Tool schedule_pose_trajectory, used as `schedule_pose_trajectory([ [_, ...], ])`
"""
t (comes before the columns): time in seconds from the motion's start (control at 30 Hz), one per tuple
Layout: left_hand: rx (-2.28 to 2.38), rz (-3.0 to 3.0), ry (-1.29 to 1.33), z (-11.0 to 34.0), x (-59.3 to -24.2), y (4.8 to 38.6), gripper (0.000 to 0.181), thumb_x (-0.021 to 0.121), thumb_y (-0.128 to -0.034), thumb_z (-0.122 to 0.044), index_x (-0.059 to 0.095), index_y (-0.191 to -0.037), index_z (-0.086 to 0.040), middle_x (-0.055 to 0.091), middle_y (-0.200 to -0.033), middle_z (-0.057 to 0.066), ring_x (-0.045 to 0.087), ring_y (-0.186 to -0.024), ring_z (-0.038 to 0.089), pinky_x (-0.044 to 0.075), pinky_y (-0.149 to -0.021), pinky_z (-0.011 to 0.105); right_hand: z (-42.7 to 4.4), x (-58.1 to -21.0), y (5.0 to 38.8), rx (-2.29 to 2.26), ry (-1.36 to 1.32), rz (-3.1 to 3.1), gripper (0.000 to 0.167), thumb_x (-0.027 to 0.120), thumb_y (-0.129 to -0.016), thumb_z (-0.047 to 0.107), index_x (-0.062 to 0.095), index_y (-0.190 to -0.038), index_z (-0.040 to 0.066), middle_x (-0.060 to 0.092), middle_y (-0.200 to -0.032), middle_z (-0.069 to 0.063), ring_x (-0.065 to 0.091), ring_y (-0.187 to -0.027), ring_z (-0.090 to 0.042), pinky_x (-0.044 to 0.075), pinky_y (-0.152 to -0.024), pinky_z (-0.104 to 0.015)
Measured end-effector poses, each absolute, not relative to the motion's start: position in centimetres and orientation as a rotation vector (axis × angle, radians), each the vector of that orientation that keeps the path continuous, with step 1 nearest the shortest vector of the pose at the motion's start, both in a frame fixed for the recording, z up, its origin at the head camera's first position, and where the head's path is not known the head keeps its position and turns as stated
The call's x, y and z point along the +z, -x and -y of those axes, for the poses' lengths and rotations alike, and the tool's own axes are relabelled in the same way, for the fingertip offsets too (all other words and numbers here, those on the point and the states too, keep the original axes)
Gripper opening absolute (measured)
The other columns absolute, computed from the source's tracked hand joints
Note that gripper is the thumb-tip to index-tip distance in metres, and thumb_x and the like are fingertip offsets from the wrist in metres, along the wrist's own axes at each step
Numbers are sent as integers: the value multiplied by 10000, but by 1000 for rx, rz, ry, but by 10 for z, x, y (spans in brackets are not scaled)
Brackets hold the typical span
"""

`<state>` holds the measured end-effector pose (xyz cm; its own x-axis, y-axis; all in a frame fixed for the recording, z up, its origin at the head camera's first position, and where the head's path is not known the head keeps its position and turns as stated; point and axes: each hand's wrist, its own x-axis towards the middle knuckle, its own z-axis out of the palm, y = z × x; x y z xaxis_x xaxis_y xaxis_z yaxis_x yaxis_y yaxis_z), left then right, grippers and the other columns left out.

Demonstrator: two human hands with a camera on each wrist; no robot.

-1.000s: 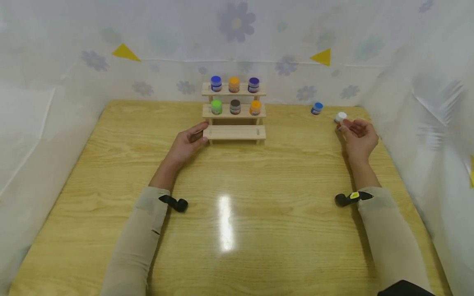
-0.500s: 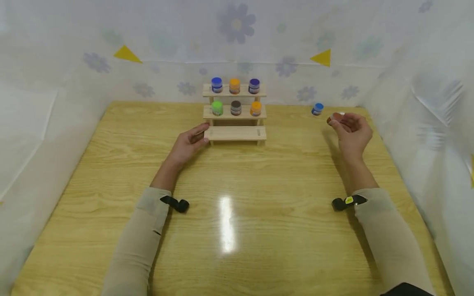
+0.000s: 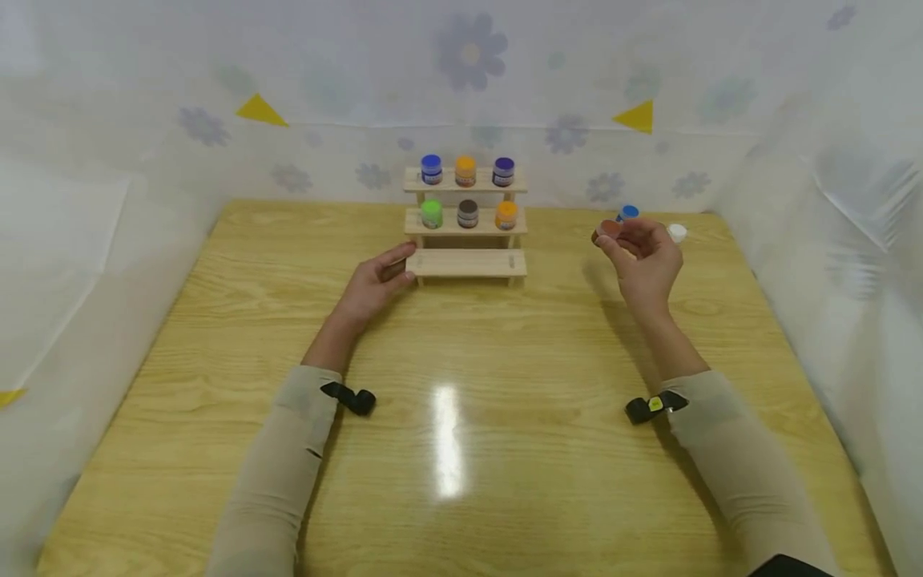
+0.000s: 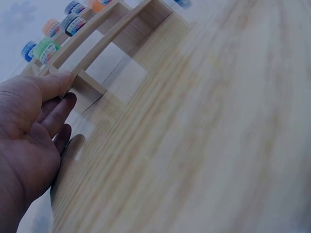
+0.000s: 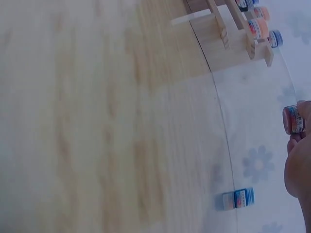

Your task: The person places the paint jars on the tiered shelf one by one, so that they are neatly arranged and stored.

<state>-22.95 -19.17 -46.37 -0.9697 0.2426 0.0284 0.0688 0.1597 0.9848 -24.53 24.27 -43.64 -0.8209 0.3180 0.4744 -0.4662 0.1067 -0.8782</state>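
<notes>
Presently my right hand (image 3: 649, 268) pinches the reddish-brown round jar (image 3: 608, 231) in the air, right of the pale wooden three-tier rack (image 3: 466, 263), whose left end my left hand (image 3: 368, 292) grips, so probably this carrying step calls next for steady leftward movement.

- A wood-grain table (image 3: 534, 449), pale yellow-brown and glossy, with a bright elongated reflection (image 3: 448, 441) on its surface.
- A white backdrop sheet (image 3: 346, 64) behind the table's far edge, printed with flowers; the biggest is a purple flower (image 3: 471, 52) near the top.
- A left yellow triangle (image 3: 262, 110) and a right yellow triangle (image 3: 636, 118) on that sheet, well apart.
- A left side sheet (image 3: 65, 256), whitish, with a yellow patch (image 3: 10, 397) at the picture's edge.
- A right side sheet (image 3: 851, 320), whitish and creased.
</notes>
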Motion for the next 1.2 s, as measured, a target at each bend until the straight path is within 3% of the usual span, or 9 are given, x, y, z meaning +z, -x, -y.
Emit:
schedule_pose_trajectory([
  [0.37,1928,-2266,-310,191,-462,228,548,643,-1065,-91,494,-1591,-120,414,-1676,45,408,-1532,264,421,-1220,405,-189,-431,234,1742,-345,1897,337,836,-849,-103,675,-1138,-169,688,-1059,-290,702,-887,-163,613,-860,-232],
  [0.77,1921,-2286,-323,195,-460,226,540,637,-1069,-90,497,-1589,-117,432,-1666,38,415,-1528,245,439,-1206,379,-127,-413,218,1783,-456,1927,326,814,-836,-164,664,-1124,-189,673,-1075,-341,707,-909,-282,624,-884,-290],
  [0.9,1922,-2291,-329,196,-459,226,541,636,-1069,-85,492,-1590,-105,428,-1668,48,417,-1527,254,445,-1200,370,-109,-415,219,1820,-474,1917,328,819,-835,-158,659,-1119,-192,677,-1078,-338,701,-925,-350,630,-894,-348],
  [1.1,1924,-2296,-354,196,-460,228,539,627,-1071,-77,485,-1591,-93,414,-1675,62,421,-1524,265,447,-1197,365,-82,-415,217,1881,-449,1967,350,843,-844,-104,661,-1135,-169,686,-1115,-316,683,-992,-454,591,-953,-565],
  [1.2,1925,-2293,-345,196,-461,229,538,625,-1071,-73,485,-1590,-88,412,-1676,65,422,-1523,267,452,-1193,364,-70,-414,215,1914,-410,2012,359,853,-847,-79,664,-1142,-154,690,-1134,-312,684,-1024,-449,584,-981,-565],
])
